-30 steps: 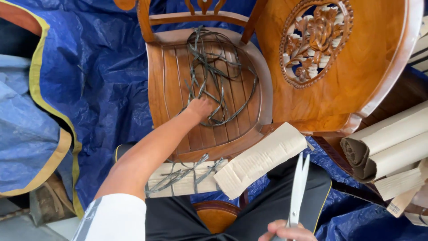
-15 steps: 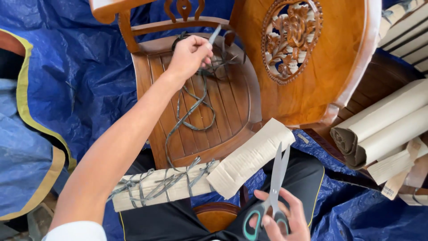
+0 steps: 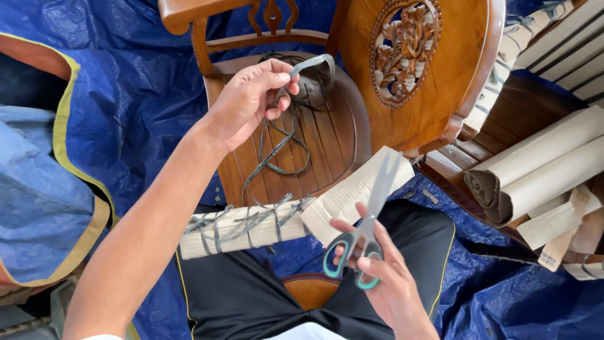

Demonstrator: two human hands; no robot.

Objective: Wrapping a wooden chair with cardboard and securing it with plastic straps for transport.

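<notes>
Left hand point(image 3: 248, 101) up in the upper middle of the frame, fingers point(image 3: 277, 85) pinched on a grey plastic strap point(image 3: 313, 63), the rest of it trailing down over the slatted chair seat point(image 3: 327, 135). Lower right, the right hand point(image 3: 377, 271) gripped the scissors point(image 3: 368, 226), fingers through the green handles, blades nearly closed. The risk looked plain: loose strap loops could snag the wrapped cardboard bundle point(image 3: 242, 228), and the blades pointed toward the left forearm.

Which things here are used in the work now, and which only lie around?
In use: left hand pinching grey strap; right hand holding scissors; strapped cardboard bundle on the lap.
Lying about: cardboard rolls, blue tarp, carved wooden panel.
</notes>
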